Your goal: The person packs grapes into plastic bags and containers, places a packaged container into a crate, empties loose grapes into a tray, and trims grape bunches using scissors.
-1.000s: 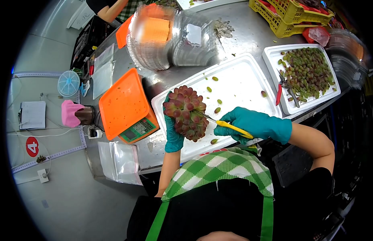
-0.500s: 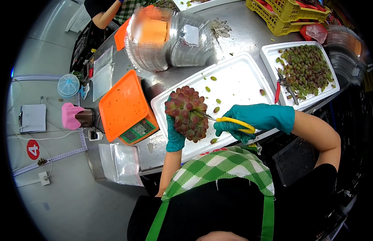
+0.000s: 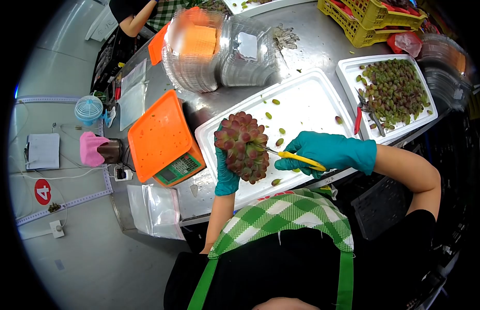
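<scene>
A bunch of reddish-green grapes hangs over the left part of a white tray. My left hand, in a teal glove, is closed round the bunch's left side, with most fingers hidden behind it. In my gloved right hand are yellow-handled scissors, their tips among the grapes on the right side. Several loose green grapes lie in the tray, and one reddish grape lies near its right edge.
An orange scale stands left of the tray, clear plastic containers behind it. At right, another white tray holds many loose grapes and red-handled clippers. Yellow crates stand at the back. Another person's arm shows upper left.
The scissors' handles have closed slightly, and my right hand has shifted a little. The bunch and my left hand have barely moved.
</scene>
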A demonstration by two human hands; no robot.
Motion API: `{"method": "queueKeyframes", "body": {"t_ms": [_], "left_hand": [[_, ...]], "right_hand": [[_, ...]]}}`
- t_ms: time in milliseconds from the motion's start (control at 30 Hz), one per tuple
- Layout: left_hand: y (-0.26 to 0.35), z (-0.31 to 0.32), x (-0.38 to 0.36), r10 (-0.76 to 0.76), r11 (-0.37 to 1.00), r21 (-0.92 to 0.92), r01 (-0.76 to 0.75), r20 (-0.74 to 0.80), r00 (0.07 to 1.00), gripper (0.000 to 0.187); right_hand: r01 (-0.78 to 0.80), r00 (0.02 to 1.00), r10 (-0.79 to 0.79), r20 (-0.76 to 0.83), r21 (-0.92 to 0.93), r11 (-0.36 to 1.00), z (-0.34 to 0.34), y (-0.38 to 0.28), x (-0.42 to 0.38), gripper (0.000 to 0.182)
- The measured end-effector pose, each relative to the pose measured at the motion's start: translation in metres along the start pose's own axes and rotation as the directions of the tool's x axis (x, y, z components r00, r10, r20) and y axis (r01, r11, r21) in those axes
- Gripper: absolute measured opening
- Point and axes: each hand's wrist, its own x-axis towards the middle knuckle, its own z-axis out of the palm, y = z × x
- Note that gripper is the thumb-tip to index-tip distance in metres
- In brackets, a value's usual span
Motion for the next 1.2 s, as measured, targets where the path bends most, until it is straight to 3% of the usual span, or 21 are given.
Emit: {"method": "queueKeyframes", "body": {"t_ms": [67,200,300,433,533,567,633,700,733,900,1000,1100,1200], "left_hand": [[-0.004,-0.009,-0.002,-0.06,0.998,-0.036,0.06,0.008,0.998,0.061],[-0.009,-0.008,-0.003,-0.1,0.995,-0.004,0.1,-0.057,0.993,0.061],[-0.022,-0.023,-0.001,-0.192,0.969,-0.171,0.175,-0.085,0.978,0.063],[-0.009,-0.001,0.004,-0.096,0.963,-0.231,0.135,0.169,0.981,0.066],[-0.01,-0.002,0.005,-0.136,0.911,-0.33,0.247,0.325,0.936,0.055],[-0.017,-0.015,0.005,-0.16,0.872,-0.409,0.268,0.28,0.947,0.067],[-0.022,-0.024,0.005,-0.176,0.862,-0.42,0.283,0.274,0.945,0.066],[-0.021,-0.025,0.006,-0.177,0.869,-0.409,0.277,0.266,0.947,0.066],[-0.021,-0.025,0.006,-0.176,0.873,-0.402,0.275,0.265,0.948,0.066],[-0.021,-0.025,0.004,-0.179,0.882,-0.387,0.268,0.251,0.951,0.066],[-0.022,-0.026,0.004,-0.18,0.884,-0.384,0.265,0.242,0.953,0.066],[-0.023,-0.027,0.005,-0.185,0.885,-0.381,0.267,0.238,0.954,0.065],[-0.023,-0.027,0.005,-0.189,0.887,-0.376,0.269,0.236,0.953,0.065]], "right_hand": [[0.011,1.0,-0.011,-0.006,-0.036,0.999,0.0,0.001,-0.001,0.041],[-0.118,0.988,0.106,-0.116,-0.095,0.989,0.003,-0.012,-0.017,0.043],[-0.12,0.982,0.084,-0.168,-0.216,0.969,0.0,0.003,-0.021,0.04],[-0.071,0.971,0.04,-0.236,-0.125,0.99,0.004,0.015,-0.029,0.037],[-0.018,0.917,-0.089,-0.389,-0.264,0.964,0.008,0.014,-0.026,0.039],[-0.048,0.896,-0.102,-0.432,-0.323,0.945,0.01,0.013,-0.023,0.042],[0.252,0.77,-0.389,-0.506,-0.318,0.914,0.015,0.017,-0.007,0.043],[0.479,0.518,-0.646,-0.561,-0.435,0.762,0.021,0.025,0.019,0.049],[0.552,0.447,-0.695,-0.563,-0.437,0.71,0.021,0.015,0.022,0.051],[0.441,0.293,-0.808,-0.511,-0.677,0.589,0.033,-0.002,0.046,0.048],[0.546,0.264,-0.784,-0.561,-0.584,0.601,0.032,-0.001,0.055,0.033],[0.59,0.516,-0.584,-0.626,-0.234,0.772,0.03,-0.002,0.051,0.034],[0.619,0.485,-0.527,-0.698,-0.152,0.77,0.028,0.002,0.046,0.035]]}}
